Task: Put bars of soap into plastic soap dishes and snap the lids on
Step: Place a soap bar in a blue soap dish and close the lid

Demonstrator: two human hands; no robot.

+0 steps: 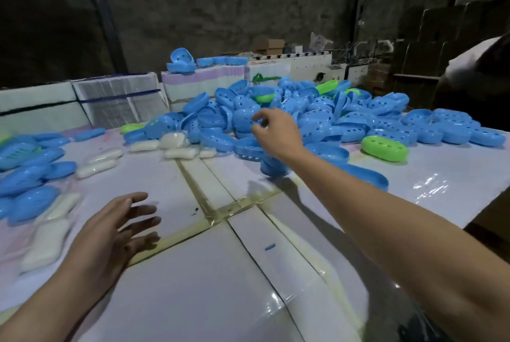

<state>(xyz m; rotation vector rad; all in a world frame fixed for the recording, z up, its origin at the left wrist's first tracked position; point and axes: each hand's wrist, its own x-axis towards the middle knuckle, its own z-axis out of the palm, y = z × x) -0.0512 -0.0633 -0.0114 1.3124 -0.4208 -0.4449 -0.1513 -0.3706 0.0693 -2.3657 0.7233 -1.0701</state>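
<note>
A: Reaching far over the table (193, 272), the right hand (276, 132) is at the near slope of the heap of blue soap dishes (317, 118), fingers curled with the tips close together at one dish. Whether it has hold of that dish I cannot tell; the fingertips blur into the blue plastic.

B: And the left hand (116, 228)?

A: Fingers spread wide and holding nothing, low over the bare white top.

B: Where's the room to move?

A: Between the two arms, around the taped seams (218, 214). The table's right edge falls away near the right elbow.

B: The soap?

A: Wrapped white bars (176, 145) lie at the heap's left foot. More bars (47, 239) sit by the left hand, beside a second group of blue dishes (27, 173) cut off by the left border. A green dish (385, 148) lies apart on the right.

B: Anything else unclear?

A: A blurred person's sleeve (480, 60) at the right border.
</note>
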